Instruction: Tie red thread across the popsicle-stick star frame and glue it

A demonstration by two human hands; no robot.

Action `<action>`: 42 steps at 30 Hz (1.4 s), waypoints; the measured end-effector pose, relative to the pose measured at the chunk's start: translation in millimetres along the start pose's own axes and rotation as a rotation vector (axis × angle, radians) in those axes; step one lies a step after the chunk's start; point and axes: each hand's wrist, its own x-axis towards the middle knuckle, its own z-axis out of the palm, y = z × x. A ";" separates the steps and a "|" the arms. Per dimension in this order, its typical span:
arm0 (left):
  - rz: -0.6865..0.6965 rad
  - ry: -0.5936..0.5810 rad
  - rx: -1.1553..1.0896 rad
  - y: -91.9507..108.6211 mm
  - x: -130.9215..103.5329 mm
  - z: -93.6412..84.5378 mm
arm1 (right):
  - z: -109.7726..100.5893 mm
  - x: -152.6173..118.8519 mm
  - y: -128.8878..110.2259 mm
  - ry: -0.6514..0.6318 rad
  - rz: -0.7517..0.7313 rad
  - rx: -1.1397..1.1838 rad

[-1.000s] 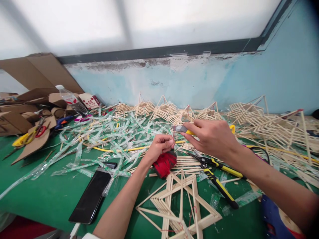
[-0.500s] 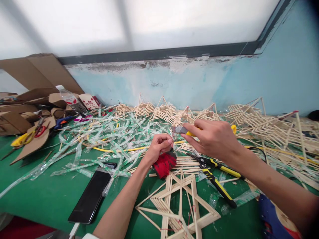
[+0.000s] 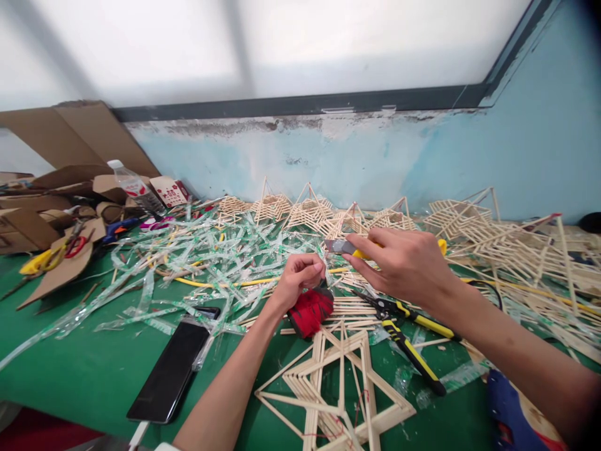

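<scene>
My right hand grips a yellow utility knife, its grey blade pointing left. Just left of the blade, my left hand is closed in a pinch on a thin red thread, which barely shows near the blade. Below that hand lies a bundle of red thread with dark marks. In front of the bundle rests a star-shaped frame of thin wooden sticks, with red thread trailing over its lower part. Pliers with black and yellow handles lie under my right forearm.
Clear and green tape strips are heaped left of centre. More stick frames line the wall. A phone lies at the left, a blue glue gun at the lower right. Scissors, cardboard and a bottle stand far left.
Both hands stay almost in place; the knife blade remains beside my left hand's fingers. The whole view has shifted very slightly.
</scene>
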 end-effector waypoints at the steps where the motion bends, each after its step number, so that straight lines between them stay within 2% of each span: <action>1: 0.000 0.002 0.000 -0.1 0.0 -0.1 | -0.1 -0.1 0.2 0.003 0.003 -0.001; 6: -0.012 0.006 0.008 1.7 -0.4 1.0 | -0.6 0.3 3.3 0.036 0.029 -0.018; 15: -0.056 0.020 0.044 12.6 -0.6 9.5 | -0.1 -0.7 2.5 -0.014 0.039 -0.044; 21: -0.107 0.000 0.094 15.0 -2.3 6.4 | 0.1 -4.4 9.5 0.009 0.065 -0.012; 26: -0.121 -0.031 0.128 15.3 -3.3 4.7 | -0.5 -5.4 14.7 -0.028 0.136 0.001; 33: -0.095 -0.098 0.182 18.3 -4.8 4.5 | -0.4 -7.8 16.0 -0.044 0.161 0.017; 42: 0.041 -0.031 0.325 34.0 2.0 13.5 | -0.6 -7.2 9.7 -0.043 0.168 0.084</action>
